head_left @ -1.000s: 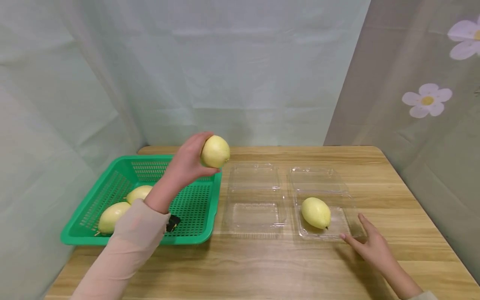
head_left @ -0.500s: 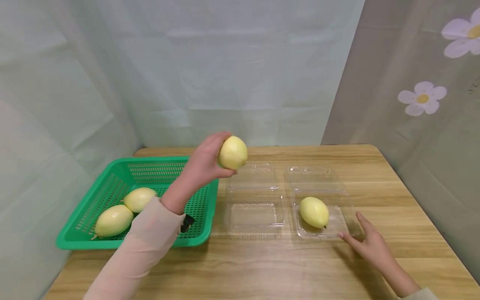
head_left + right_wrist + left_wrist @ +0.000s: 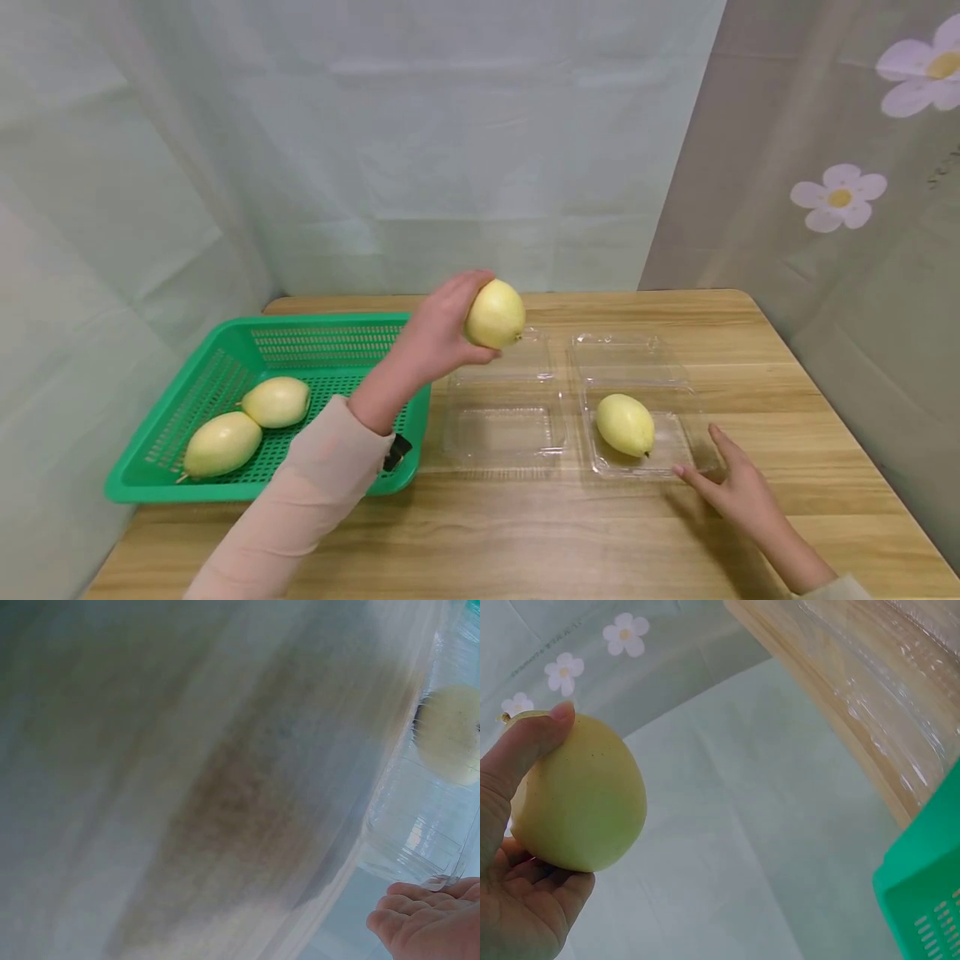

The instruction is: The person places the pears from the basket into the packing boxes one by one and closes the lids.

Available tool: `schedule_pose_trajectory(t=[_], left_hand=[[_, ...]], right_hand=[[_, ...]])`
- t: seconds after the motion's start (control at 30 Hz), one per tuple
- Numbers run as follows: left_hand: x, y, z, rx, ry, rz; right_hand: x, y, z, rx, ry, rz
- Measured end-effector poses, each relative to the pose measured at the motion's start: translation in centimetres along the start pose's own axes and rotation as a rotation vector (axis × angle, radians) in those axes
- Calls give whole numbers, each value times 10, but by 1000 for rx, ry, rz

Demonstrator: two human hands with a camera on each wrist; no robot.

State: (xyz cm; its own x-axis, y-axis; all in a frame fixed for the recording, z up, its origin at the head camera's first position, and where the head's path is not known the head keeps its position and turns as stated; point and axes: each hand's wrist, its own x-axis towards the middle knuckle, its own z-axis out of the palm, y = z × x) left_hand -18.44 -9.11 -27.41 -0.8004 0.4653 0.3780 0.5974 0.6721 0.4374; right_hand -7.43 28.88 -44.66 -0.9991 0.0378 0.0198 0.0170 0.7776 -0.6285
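Note:
A pale yellow pear [image 3: 497,314] is gripped in my left hand [image 3: 441,332], held up above the back of the left clear plastic container [image 3: 502,429]. In the left wrist view the thumb lies across the pear [image 3: 585,795], with the fingers curled underneath. My right hand [image 3: 742,496], thumb and forefinger spread, rests at the near right corner of the right clear container [image 3: 671,421]. Another pear [image 3: 626,425] lies inside that container. The right wrist view has the right hand [image 3: 431,922] at the container's edge, fingers loosely extended.
A green plastic basket [image 3: 262,492] stands on the left of the wooden table [image 3: 525,533], with two pears [image 3: 222,444] in it. Both containers have their clear lids [image 3: 626,358] folded back. Pale curtains [image 3: 450,150] hang behind the table.
My left hand has carried the pear rightward, from above the basket's right edge to above the left container. The right hand stays at the right container's corner. The head view has shifted slightly.

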Motion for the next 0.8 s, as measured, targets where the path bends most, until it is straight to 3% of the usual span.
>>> schedule_pose_trajectory(t=[0.8], left_hand=[[16, 45, 35, -92, -124, 42]], right_hand=[[-1, -3, -2, 6, -17, 16]])
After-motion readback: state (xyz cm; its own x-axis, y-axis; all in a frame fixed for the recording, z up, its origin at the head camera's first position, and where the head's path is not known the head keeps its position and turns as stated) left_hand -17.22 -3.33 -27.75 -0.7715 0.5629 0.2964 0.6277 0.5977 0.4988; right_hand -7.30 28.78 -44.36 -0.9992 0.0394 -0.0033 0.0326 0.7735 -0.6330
